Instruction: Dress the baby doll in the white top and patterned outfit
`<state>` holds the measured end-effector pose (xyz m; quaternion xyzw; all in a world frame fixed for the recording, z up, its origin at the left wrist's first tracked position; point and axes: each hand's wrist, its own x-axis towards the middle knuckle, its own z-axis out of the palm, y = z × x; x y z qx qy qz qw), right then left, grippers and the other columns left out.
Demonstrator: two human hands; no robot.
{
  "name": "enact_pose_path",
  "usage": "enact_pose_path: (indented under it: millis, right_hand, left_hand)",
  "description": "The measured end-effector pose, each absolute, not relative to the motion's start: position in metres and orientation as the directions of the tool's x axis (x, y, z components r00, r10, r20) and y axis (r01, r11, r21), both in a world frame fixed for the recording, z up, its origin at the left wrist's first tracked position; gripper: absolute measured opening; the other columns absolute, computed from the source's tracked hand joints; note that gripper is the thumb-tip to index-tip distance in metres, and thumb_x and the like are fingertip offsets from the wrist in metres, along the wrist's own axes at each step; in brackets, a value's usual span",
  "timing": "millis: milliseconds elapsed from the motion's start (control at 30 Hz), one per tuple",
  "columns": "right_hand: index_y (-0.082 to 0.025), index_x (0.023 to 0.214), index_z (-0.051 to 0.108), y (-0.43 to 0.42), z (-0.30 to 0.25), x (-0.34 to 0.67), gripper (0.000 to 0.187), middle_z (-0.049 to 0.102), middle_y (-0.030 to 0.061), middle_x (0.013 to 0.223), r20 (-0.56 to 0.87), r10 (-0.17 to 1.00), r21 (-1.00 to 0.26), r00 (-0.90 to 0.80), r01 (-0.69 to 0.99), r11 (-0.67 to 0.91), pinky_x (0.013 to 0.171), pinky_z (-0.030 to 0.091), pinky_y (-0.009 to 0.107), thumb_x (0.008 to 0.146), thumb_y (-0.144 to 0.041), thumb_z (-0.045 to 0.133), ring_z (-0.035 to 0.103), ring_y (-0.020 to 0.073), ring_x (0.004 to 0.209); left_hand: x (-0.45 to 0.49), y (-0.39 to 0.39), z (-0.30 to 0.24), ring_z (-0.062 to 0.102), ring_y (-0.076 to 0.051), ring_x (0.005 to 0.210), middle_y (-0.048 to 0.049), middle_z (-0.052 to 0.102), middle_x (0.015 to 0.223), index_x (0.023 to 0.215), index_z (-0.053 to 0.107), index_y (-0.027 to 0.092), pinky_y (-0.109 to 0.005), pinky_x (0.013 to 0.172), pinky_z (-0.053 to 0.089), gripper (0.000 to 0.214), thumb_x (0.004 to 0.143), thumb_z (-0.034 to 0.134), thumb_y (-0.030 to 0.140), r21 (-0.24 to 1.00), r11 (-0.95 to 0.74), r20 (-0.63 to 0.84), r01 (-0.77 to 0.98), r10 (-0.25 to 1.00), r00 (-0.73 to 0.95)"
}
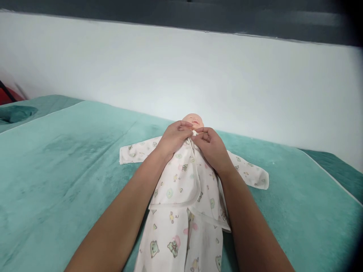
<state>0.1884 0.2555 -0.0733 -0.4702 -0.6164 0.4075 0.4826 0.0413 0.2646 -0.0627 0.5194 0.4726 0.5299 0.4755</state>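
Note:
A baby doll (193, 118) lies on its back, dressed in a white printed baby jacket (177, 181) and matching trousers (163, 241). Just below the doll's chin, my left hand (176, 136) is closed with its fingertips pinching the jacket's neckline. Close beside it, my right hand (211, 147) pinches the other side of the same neckline. A small white bit of fabric shows between the fingertips; whether it is a tie or a folded edge I cannot tell. Both sleeves spread outward, and the jacket's front panels overlap over the belly.
A teal plush cover (70, 170) with pale seams lies under the doll. Behind it rises a white wall (181, 71) with a dark band along its top. Something red (7, 96) and a dark teal cushion-like shape (18, 113) sit at the far left.

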Motion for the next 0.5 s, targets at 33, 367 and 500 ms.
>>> enact_pose_path:
  millis: [33,367,500]
  right_hand:
    - [-0.022,0.105,0.060,0.2566,-0.0743,0.1892,0.031,0.064,-0.0041,0.077,0.208,0.974,-0.962,-0.086,0.163,0.220,0.068,0.043,0.027,0.079,-0.038,0.065,0.056,0.0125,0.069]
    - [-0.020,0.095,0.064,0.2614,-0.0783,0.1888,0.020,0.067,0.0005,0.092,0.260,0.965,-0.935,0.008,0.251,0.250,0.076,0.046,0.029,0.077,-0.029,0.063,0.058,0.0134,0.075]
    - [-0.021,0.095,0.066,0.2606,-0.0784,0.1890,0.021,0.068,0.0011,0.095,0.244,0.970,-0.938,0.022,0.259,0.230,0.077,0.046,0.030,0.077,-0.030,0.064,0.060,0.0143,0.077]
  left_hand:
    - [0.0414,0.2648,-0.0635,0.061,-0.015,0.075,-0.0024,0.067,0.087,0.098,0.067,0.021,-0.026,0.066,0.048,0.028,0.070,0.064,0.022,0.994,-0.110,0.110,0.001,0.994,-0.016]
    - [0.0452,0.2664,-0.0678,0.047,-0.011,0.057,0.0026,0.055,0.068,0.095,0.064,0.022,-0.024,0.054,0.037,0.025,0.071,0.057,0.020,0.973,-0.196,0.200,0.124,0.980,-0.022]
    - [0.0455,0.2670,-0.0679,0.050,-0.012,0.061,0.0015,0.059,0.073,0.094,0.065,0.021,-0.024,0.056,0.039,0.022,0.073,0.056,0.021,0.968,-0.206,0.212,0.142,0.977,-0.032]
